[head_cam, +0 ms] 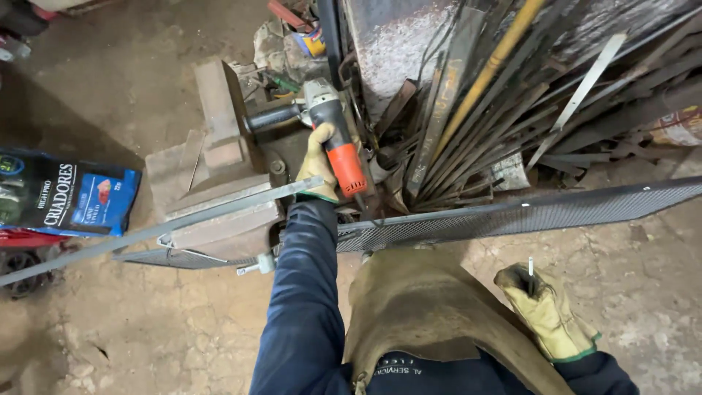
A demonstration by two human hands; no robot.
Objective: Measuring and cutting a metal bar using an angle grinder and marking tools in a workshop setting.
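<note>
My left hand, in a yellow work glove, grips an orange-and-grey angle grinder by its body, over a heavy bench vise. The grinder's black side handle sticks out to the left. A long grey metal bar runs across the vise towards the lower left. A long strip of expanded metal mesh lies across in front of me. My right hand, also gloved, is low on the right and closed on a small white stick. I wear a leather apron.
A pile of steel bars and strips leans at the upper right, with a rusty metal sheet behind it. A blue printed bag lies at the left. The floor is bare dirt and concrete.
</note>
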